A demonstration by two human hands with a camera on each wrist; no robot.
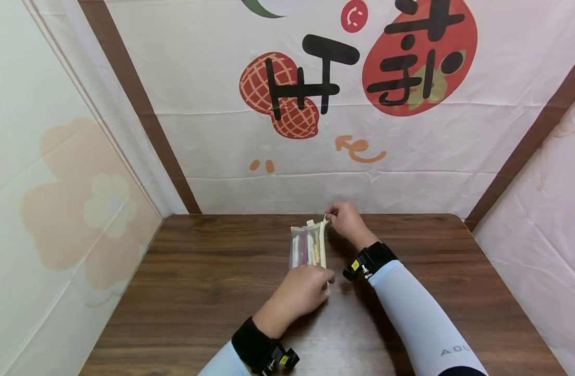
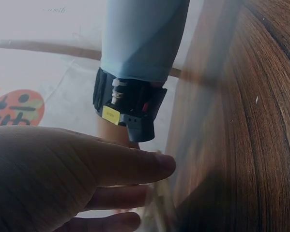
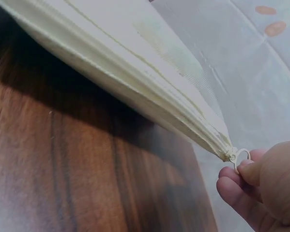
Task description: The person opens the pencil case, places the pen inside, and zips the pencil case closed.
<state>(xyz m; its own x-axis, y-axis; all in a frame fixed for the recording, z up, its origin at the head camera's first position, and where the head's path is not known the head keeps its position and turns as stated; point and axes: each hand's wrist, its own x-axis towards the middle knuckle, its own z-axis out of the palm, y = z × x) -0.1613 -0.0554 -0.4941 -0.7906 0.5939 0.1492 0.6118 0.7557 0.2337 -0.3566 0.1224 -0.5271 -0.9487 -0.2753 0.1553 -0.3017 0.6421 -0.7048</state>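
A see-through mesh pencil case (image 1: pixel 295 245) with a cream zipper edge (image 3: pixel 149 99) is held above the wooden table, several pens (image 1: pixel 311 249) showing inside it. My left hand (image 1: pixel 303 287) grips its near end, covering that part in the head view. In the left wrist view the thumb of the left hand (image 2: pixel 82 164) lies along the zipper side, with fingers below. At the far end, my right hand (image 1: pixel 347 222) pinches the ring-shaped zipper pull (image 3: pixel 242 155) between thumb and fingers. Seen from the right wrist, the zipper runs straight to that pull and looks closed.
The brown wooden table (image 1: pixel 212 292) reaches back to a printed white curtain (image 1: pixel 212 141), close behind the right hand. More curtain (image 1: pixel 57 209) hangs along the left side, and another (image 1: pixel 541 209) on the right. Each wrist wears a black camera strap (image 1: pixel 376 257).
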